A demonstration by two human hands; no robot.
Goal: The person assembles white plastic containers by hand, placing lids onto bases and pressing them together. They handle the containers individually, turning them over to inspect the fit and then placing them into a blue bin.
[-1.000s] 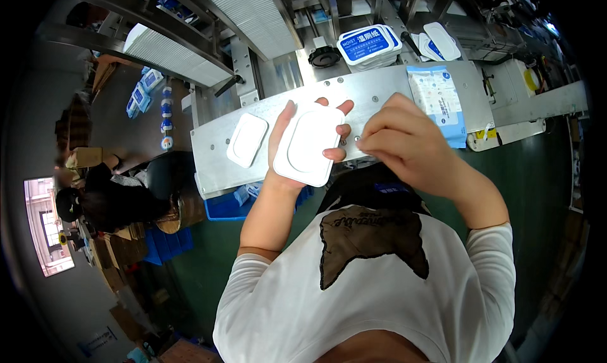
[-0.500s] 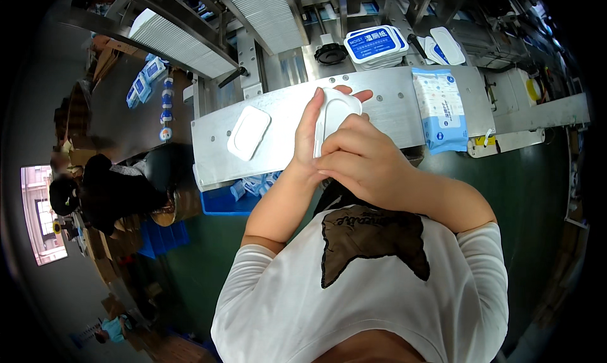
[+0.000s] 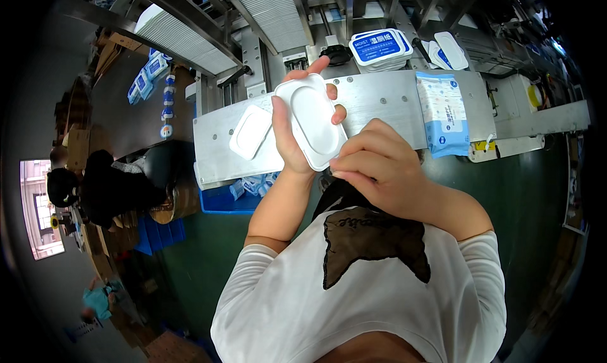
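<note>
A white plastic flip-top lid (image 3: 311, 118) with a rounded oval recess is gripped in my left hand (image 3: 292, 139), thumb along one long edge and fingertips curled over the other. My right hand (image 3: 386, 167) is closed in a pinch beside the lid's lower right corner; whether its fingertips grip the edge or something small is hidden. A second white lid (image 3: 251, 133) lies on the metal work plate (image 3: 392, 110) to the left. Toward the right end of the plate rests a blue and white wipes pack (image 3: 442, 113), its lower end over the front edge.
Behind the plate are a stack of blue-labelled white lids (image 3: 381, 49), loose lids (image 3: 450, 51) and a black knob (image 3: 337, 54). Tall lid stacks (image 3: 269, 15) fill the metal racks. A blue bin (image 3: 231, 202) holds packs below. Another person (image 3: 120, 189) sits at left.
My left hand has lifted and turned the lid, so its broad face now shows. My right hand has drawn off it to the right, toward its lower corner.
</note>
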